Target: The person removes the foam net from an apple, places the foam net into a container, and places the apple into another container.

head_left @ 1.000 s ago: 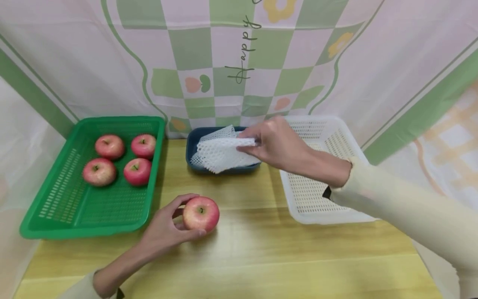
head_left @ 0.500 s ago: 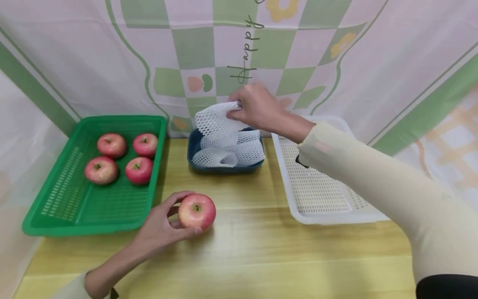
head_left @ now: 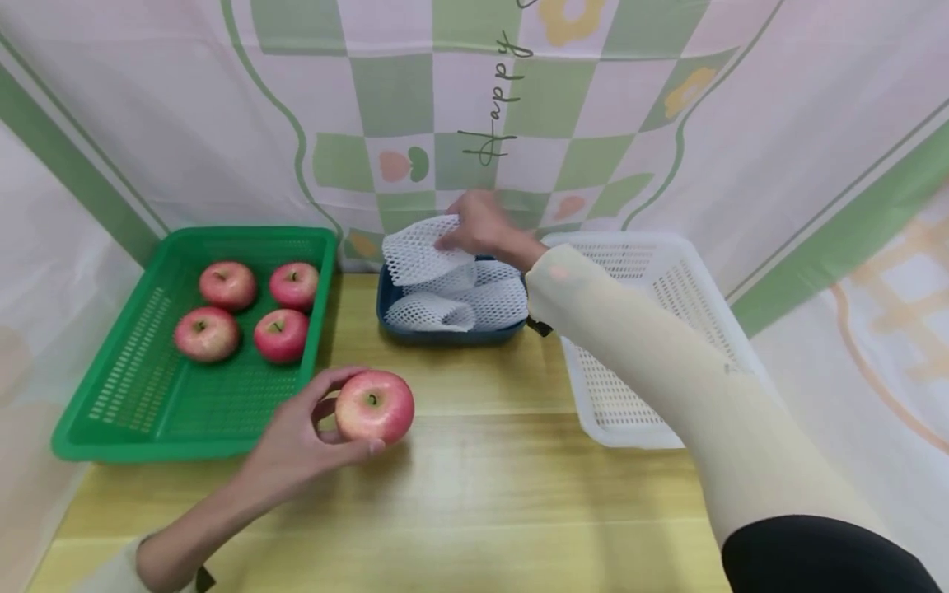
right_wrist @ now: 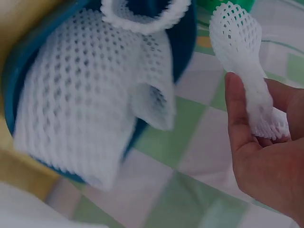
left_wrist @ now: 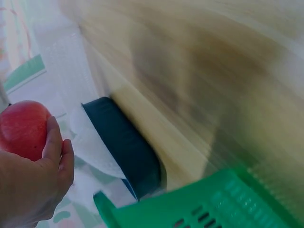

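Note:
My left hand [head_left: 296, 436] grips a red apple [head_left: 375, 406] from its left side, in front of the green basket; the left wrist view shows the fingers curled round the apple [left_wrist: 24, 129]. At the back, my right hand [head_left: 482, 224] pinches a white foam net sleeve [head_left: 421, 249] above the dark blue tray [head_left: 404, 336]. In the right wrist view the pinched foam net sleeve [right_wrist: 244, 61] is squeezed narrow between thumb and fingers. Other foam net sleeves [right_wrist: 78, 99] lie in the blue tray.
The green basket [head_left: 185, 451] on the left holds several apples [head_left: 208, 334]. On the right stands a white basket [head_left: 630, 436], partly covered by my right sleeve. A patterned curtain [head_left: 393, 99] hangs behind the wooden table [head_left: 474, 494].
My right hand has lifted one foam net sleeve off the others and shifted slightly left with it. My left hand, holding the apple, has moved a little left and back.

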### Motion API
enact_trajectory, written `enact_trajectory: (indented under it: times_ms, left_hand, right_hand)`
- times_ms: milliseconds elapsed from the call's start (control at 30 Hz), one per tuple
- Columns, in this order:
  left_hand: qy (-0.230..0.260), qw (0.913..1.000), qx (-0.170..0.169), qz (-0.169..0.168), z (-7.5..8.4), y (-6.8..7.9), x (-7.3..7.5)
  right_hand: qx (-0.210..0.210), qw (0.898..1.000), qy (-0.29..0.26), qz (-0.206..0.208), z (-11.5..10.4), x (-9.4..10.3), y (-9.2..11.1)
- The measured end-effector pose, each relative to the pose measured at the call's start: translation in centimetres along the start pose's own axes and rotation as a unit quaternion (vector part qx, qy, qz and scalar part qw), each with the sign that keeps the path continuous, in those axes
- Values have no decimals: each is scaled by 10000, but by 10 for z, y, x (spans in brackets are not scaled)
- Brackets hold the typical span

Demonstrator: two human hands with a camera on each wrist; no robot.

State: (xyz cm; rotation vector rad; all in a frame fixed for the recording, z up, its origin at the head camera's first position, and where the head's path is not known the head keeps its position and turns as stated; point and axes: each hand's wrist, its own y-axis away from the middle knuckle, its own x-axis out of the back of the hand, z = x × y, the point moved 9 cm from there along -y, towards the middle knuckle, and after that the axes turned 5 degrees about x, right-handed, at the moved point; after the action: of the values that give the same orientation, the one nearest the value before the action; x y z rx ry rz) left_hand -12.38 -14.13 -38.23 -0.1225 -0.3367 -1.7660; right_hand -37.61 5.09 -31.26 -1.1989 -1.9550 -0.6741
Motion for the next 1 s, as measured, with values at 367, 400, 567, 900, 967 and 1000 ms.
enact_trajectory:
  times_ms: [367,400,567,900,967,1000]
  left_hand:
    - [-416,9980,113,460,12,13,45]
    - [-468,9976,156,496,12,13,50]
    - [-897,9928,430,669,10,14,72]
    - [-1278,9861,578,894,-2,6,117]
    - [-1319,9849,622,933,-6,4,124]
    - [-1311,9849,645,929,-8,2,127]
  right_hand:
    - [-291,9993,240,50,31,-35,-14]
    - [-299,9992,262,67,32,-37,-13]
    - [-225,9982,554,38,37,-45,-8]
    - [-407,9972,553,305,39,-36,-8]
    - [-413,9972,554,294,39,-35,-8]
    - [-434,9973,531,271,40,-35,-7]
